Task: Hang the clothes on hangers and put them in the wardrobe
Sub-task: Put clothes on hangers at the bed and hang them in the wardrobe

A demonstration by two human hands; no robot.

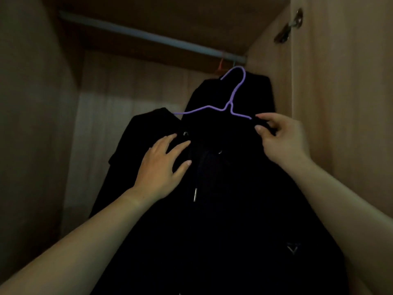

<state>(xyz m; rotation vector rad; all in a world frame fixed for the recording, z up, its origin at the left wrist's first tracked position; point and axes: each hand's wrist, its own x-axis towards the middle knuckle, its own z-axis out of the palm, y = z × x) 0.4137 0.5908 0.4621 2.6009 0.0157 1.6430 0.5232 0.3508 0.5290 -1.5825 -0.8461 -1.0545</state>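
While purple hanger [230, 105] hook lies just under rail [148, 36], upper centre-right, right hand [282, 139], nearer, pinches black hoodie [223, 209] shoulder; left hand [161, 167] rests flat, fingers spread.

Dim overall, with a warm brown cast. Brightest patch: the pale back panel [102, 116], up and left of the left hand [161, 165]. The black hoodie [223, 231] under both hands reads as near-featureless shadow, its folds lost. The purple hanger [230, 105] just above the right hand [280, 137] stands out, its edges soft. Slight blur throughout. The rail [148, 36] well above both hands looks soft, and the wide lens bows the wardrobe walls at the frame edges.
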